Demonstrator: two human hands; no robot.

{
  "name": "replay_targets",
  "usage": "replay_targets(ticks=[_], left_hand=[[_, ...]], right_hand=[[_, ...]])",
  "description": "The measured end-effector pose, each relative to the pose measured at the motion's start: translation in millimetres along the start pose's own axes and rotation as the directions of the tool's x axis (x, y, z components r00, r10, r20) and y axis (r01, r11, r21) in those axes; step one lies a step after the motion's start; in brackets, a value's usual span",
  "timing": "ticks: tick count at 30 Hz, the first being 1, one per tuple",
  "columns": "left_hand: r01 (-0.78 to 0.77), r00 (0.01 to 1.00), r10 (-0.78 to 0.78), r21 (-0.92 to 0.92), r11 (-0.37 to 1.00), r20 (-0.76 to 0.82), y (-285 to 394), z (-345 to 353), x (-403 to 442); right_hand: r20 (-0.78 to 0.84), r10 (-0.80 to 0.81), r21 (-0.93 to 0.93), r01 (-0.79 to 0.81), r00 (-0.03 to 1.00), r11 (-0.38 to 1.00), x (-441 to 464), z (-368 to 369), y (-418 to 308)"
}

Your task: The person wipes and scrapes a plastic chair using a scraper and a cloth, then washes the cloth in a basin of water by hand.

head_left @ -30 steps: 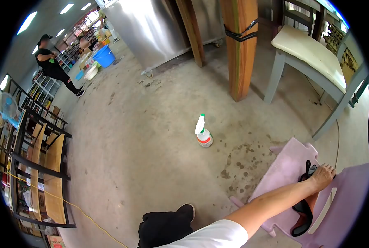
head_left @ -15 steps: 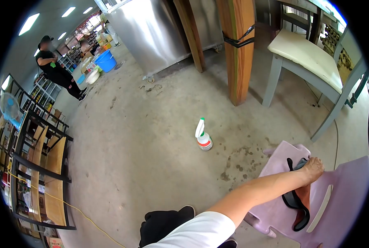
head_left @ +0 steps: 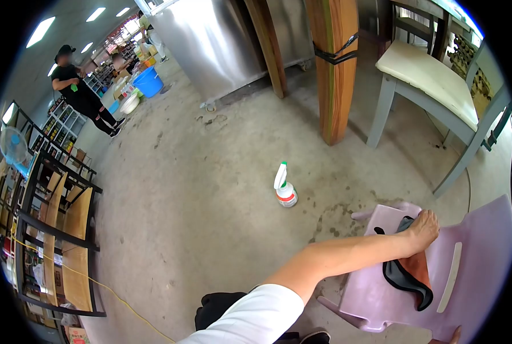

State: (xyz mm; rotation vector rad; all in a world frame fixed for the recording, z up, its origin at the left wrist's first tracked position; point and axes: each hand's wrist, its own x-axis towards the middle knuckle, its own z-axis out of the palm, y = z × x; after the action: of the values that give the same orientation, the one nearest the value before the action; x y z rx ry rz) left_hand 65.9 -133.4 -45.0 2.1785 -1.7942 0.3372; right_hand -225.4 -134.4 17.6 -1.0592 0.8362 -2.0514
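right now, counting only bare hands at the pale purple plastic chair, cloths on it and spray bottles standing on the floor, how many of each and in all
Bare hands: 2 (left hand, right hand)
Black-edged grey-and-orange cloth: 1
White plastic spray bottle with green trim: 1
Total: 4

Stained concrete floor [head_left: 181, 200], wooden post [head_left: 333, 106], bright ceiling lights [head_left: 41, 32]

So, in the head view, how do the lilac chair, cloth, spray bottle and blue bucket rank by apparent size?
1. Lilac chair
2. Cloth
Spray bottle and blue bucket look alike; the bucket stands farther off, so unranked.
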Motion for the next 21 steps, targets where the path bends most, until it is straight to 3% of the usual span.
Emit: replay_targets(ticks=[2, 4, 8, 13, 17, 21], left_hand=[[-0.083, 0.995, 0.077, 0.092, 0.992, 0.066, -7, -10, -4], [-0.121, 0.983, 0.123, -0.026, 0.992, 0.134, -16, -15, -6], [-0.021, 0.993, 0.018, 0.027, 0.999, 0.114, -28, -41, -29], [-0.069, 0.996, 0.07, -0.014, 0.997, 0.051, -39, -68, -50], [-0.092, 0.989, 0.093, -0.011, 0.996, 0.119, -40, -89, -71], [-0.22, 0.972, 0.218, 0.017, 0.975, 0.09, -41, -93, -94]], right_hand=[[-0.032, 0.051, 0.025, -0.05, 0.998, 0.998, 4, 4, -1], [0.027, 0.074, 0.09, -0.076, 0.997, 0.993, 12, 7, 2], [0.046, 0.034, 0.034, -0.036, 0.998, 0.999, 10, 11, 1], [0.068, -0.011, -0.047, 0.014, 0.998, 0.999, -4, 13, 1], [0.08, -0.014, -0.085, 0.02, 0.997, 0.996, -16, 18, 2], [0.123, 0.04, -0.148, -0.022, 0.992, 0.989, -25, 19, 6]])
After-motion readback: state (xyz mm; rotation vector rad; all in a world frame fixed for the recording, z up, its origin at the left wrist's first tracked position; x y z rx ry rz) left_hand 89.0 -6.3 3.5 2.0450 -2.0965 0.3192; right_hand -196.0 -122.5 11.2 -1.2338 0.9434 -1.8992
